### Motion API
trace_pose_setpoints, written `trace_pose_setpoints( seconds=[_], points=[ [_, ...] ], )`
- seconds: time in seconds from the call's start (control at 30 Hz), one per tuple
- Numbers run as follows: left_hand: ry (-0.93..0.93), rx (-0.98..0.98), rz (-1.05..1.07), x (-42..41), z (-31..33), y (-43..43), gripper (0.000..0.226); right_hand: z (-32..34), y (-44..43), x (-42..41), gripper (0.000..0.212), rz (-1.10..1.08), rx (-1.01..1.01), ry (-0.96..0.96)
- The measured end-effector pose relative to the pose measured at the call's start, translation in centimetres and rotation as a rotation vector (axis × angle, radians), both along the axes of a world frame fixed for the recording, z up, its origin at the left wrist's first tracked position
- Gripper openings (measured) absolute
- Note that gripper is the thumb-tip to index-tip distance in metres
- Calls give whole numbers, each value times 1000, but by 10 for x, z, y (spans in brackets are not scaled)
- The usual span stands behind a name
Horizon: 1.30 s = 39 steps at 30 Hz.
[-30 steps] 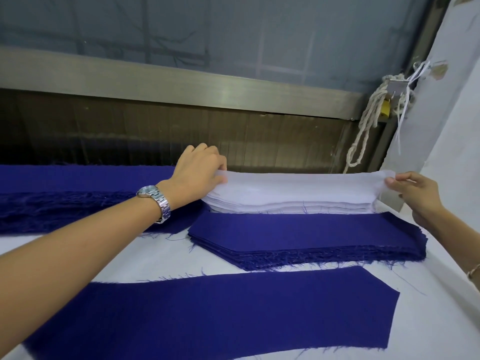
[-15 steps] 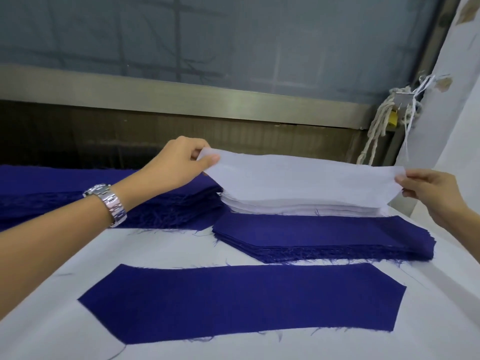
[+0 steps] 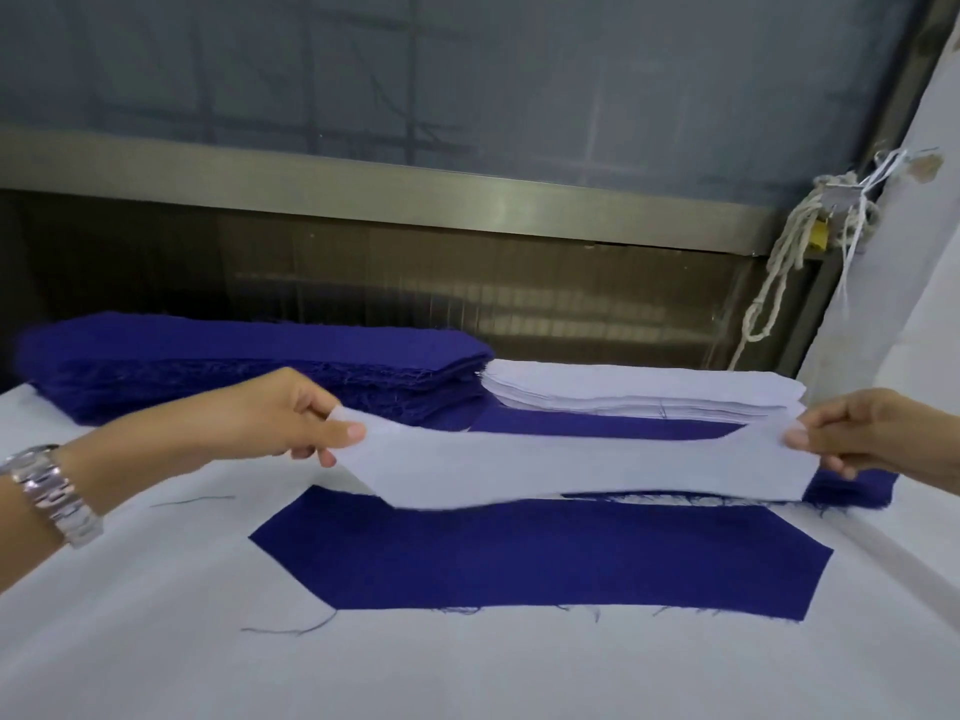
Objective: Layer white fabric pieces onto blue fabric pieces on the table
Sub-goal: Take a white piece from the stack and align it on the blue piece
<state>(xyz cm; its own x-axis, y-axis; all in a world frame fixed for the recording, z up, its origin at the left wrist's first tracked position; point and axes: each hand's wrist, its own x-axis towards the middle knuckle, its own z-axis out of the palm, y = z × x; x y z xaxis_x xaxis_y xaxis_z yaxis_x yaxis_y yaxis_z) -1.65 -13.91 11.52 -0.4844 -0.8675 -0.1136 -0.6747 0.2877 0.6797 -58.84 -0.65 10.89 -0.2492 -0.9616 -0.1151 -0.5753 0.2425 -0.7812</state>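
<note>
Pinching one white piece [image 3: 571, 467] at each end, the left hand [image 3: 291, 418] and right hand [image 3: 872, 433] are keeping it taut and flat above the single blue piece [image 3: 545, 558] lying on the counter [image 3: 156, 641], probably for aligning outlines. Behind are sitting one white stack [image 3: 639, 389] and two blue stacks [image 3: 249, 366].

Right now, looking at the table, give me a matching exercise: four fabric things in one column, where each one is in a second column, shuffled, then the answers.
Things:
1. single white piece
2. single blue piece
3. white stack
4. tall blue stack

Places:
A. far left of the table
B. flat on the table, nearest the camera
C. held in the air between the left hand and right hand
D. on top of a lower blue stack, at the back right

Pairs: 1-C, 2-B, 3-D, 4-A
</note>
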Motion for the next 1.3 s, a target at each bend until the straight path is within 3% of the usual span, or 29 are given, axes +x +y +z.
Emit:
trace_pose_setpoints(
  seconds=[0.17,0.47,0.83,1.17,1.3],
  points=[
    [-94,96,-60,18,-14,9,36,-17,8,6,54,113,190,38],
    [-157,124,25,29,-36,15,54,-31,8,12,42,306,300,51],
    [-152,68,103,25,-41,21,52,-50,-3,-5,44,332,282,80],
    [-146,61,108,25,-43,20,53,-39,-2,-10,43,445,262,-200],
    [-140,67,114,24,-42,21,52,-44,-3,-13,42,423,274,-160]
  ],
)
